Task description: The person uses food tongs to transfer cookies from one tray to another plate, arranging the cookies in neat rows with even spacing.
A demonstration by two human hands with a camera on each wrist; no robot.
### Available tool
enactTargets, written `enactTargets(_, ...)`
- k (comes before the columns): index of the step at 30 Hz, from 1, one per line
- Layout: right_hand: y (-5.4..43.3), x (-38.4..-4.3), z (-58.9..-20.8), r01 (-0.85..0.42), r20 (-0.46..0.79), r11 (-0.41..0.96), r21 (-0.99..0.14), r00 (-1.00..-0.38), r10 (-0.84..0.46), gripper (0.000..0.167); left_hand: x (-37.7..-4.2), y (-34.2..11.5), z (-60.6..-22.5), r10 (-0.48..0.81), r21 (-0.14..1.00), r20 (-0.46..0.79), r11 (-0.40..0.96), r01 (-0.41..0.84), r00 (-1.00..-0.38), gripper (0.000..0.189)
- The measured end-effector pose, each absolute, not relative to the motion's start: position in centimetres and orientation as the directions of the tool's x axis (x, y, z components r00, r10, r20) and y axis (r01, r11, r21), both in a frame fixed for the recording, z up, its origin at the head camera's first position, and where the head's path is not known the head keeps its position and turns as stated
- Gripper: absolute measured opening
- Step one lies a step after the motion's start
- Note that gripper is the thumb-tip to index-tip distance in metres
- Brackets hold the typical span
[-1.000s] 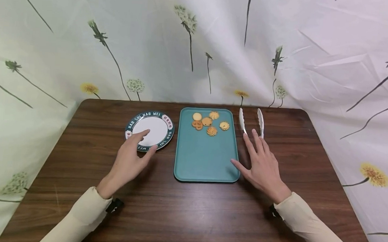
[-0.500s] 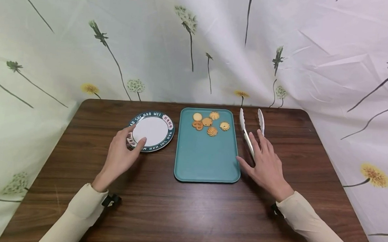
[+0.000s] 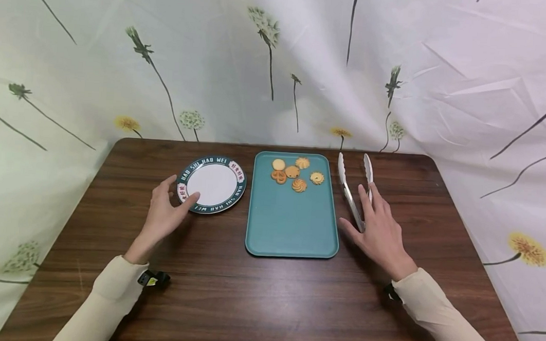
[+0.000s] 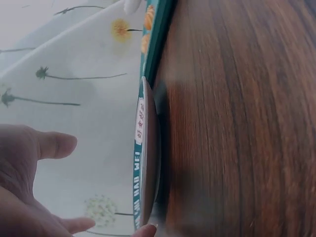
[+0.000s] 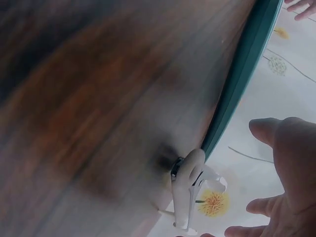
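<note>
A round plate (image 3: 213, 183) with a white middle and a dark green lettered rim lies at the left. My left hand (image 3: 164, 212) hovers at its left edge, thumb over the rim and fingers spread outside it. In the left wrist view, one fingertip (image 4: 147, 230) comes right up to the plate's edge (image 4: 148, 163). At the right, my right hand (image 3: 382, 235) is held over a pair of tongs (image 3: 351, 199), fingers apart and relaxed. It covers part of the handle; the white scalloped tips point away. In the right wrist view the tongs (image 5: 183, 197) show beside the fingers, ungripped.
Between the hands lies a teal rectangular tray (image 3: 293, 225). Several cookies (image 3: 292, 172) of different shapes sit together at its far end. All of this rests on a dark wooden table (image 3: 266, 304). A white flower-printed cloth (image 3: 214, 59) hangs behind the table's far edge.
My left hand has drawn back leftward from over the plate to its left edge. My right hand has shifted slightly right, baring more of the tongs. Plate, tray and cookies stay put.
</note>
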State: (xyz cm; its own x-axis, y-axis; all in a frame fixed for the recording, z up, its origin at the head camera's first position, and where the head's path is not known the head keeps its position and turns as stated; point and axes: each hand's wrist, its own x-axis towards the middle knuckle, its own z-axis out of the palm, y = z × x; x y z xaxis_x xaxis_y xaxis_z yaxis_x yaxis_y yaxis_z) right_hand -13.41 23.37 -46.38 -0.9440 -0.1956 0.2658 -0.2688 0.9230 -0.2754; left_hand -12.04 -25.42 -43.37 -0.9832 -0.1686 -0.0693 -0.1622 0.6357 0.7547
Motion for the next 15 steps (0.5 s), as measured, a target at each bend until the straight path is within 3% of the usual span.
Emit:
enactTargets(7,23.8,-13.74,-46.47,-0.243,0.232,0.924,-0.295,-0.956,-0.178,0.098,-12.35,-25.55,-43.39,-0.169,0.825,-0.204,0.501,-0.262,-0.964,0.098)
enactTargets(15,24.16,-14.17,-46.4,-0.196,0.174,0.925,-0.325,-0.974,-0.146,0.098,-12.53,-25.68,-43.72,-0.178,0.857,-0.247,0.419,-0.301,-0.952,0.099)
